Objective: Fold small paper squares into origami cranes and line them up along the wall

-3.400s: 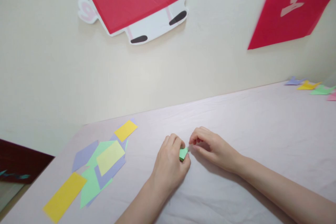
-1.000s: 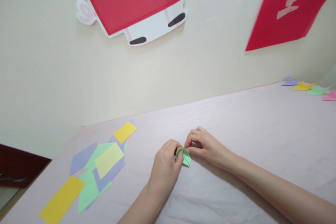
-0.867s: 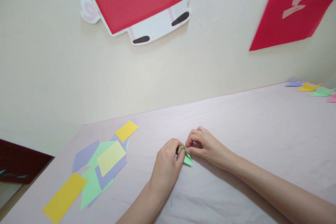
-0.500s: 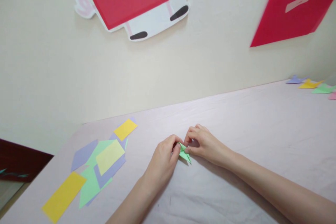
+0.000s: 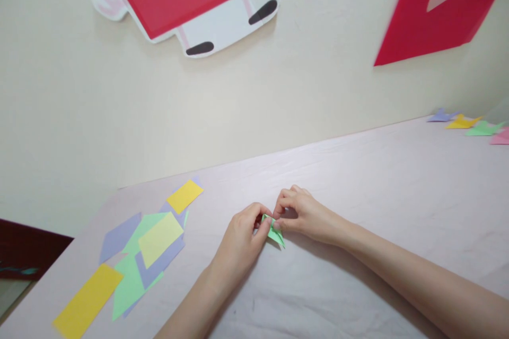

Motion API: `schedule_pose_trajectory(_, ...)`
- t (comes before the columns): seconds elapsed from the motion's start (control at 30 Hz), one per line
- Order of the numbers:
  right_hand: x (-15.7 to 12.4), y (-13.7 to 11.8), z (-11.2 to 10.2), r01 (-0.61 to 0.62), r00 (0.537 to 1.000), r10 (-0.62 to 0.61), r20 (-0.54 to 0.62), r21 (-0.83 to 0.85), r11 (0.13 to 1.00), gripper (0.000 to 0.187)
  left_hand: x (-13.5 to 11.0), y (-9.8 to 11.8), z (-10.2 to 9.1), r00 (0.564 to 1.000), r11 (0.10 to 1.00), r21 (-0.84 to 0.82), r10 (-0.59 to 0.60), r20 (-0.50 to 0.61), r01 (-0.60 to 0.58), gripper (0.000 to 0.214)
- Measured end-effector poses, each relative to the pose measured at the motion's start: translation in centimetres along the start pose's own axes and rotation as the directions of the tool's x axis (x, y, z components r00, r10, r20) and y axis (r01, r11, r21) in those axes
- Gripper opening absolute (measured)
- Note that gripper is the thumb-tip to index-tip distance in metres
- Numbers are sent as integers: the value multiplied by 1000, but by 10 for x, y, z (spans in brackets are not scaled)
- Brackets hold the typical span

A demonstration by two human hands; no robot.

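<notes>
A small piece of folded green paper is held just above the pale cloth near the middle of the table. My left hand pinches its left side between thumb and fingers. From the right, my right hand closes thumb and finger on the paper's upper right edge. The lower point of the paper sticks out below the fingertips. Parts of the folds are hidden behind my fingers.
Loose coloured sheets overlap on the left, among them a yellow sheet and a pale yellow sheet. Several folded paper figures, one of them orange-yellow, line the far right edge. A wall with red decorations rises behind the table.
The whole view has shifted slightly, so table and wall items appear a little further left. Both hands still grip the green paper, with the right fingertips now closer to the left thumb.
</notes>
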State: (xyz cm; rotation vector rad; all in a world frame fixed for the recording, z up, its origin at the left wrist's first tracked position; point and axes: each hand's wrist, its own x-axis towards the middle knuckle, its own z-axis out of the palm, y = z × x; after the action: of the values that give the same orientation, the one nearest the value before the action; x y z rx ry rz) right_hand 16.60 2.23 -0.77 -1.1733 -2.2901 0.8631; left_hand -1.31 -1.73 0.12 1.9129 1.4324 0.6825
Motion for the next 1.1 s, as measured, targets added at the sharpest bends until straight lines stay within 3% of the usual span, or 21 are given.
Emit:
schedule_pose_trajectory(0.43, 1, 1, 4, 24, 998, -26, -61, -28, 999, 10, 2, 3, 0, 999, 1000, -13, -26, -21, 26, 23)
schedule_pose_trajectory(0.6, 0, 3, 6, 89, 993, -91, -69, -43, 995, 11, 1, -2, 5, 999, 998, -54, -14, -47, 12, 22)
schedule_pose_trajectory(0.73, -2, 6, 4, 151, 975, -137, -175, 75, 986, 14, 2, -3, 14, 978, 971, -237, -39, -206, -11, 14)
schedule_pose_trajectory(0.8, -3, 6, 3, 177, 952, -134, -275, 139, 974, 14, 2, 2, 19, 950, 887, -460, -181, -256, 45, 31)
schedule_pose_trajectory(0.87, -3, 7, 2, 206, 925, -138, -353, 164, 965, 13, 3, 11, 23, 937, 690, -708, -328, -118, 152, 39)
schedule_pose_trajectory(0.93, -4, 6, 3, 226, 911, -149, -385, 165, 960, 13, 3, 20, 26, 941, 493, -842, -334, 49, 219, 36)
schedule_pose_trajectory(0.97, -5, 5, 3, 229, 910, -151, -387, 164, 960, 14, 3, 23, 28, 945, 440, -870, -318, 80, 222, 32)
schedule_pose_trajectory(1.1, -6, 3, 7, 210, 923, -149, -355, 139, 968, 15, 3, 23, 35, 959, 428, -885, -277, 65, 183, 28)
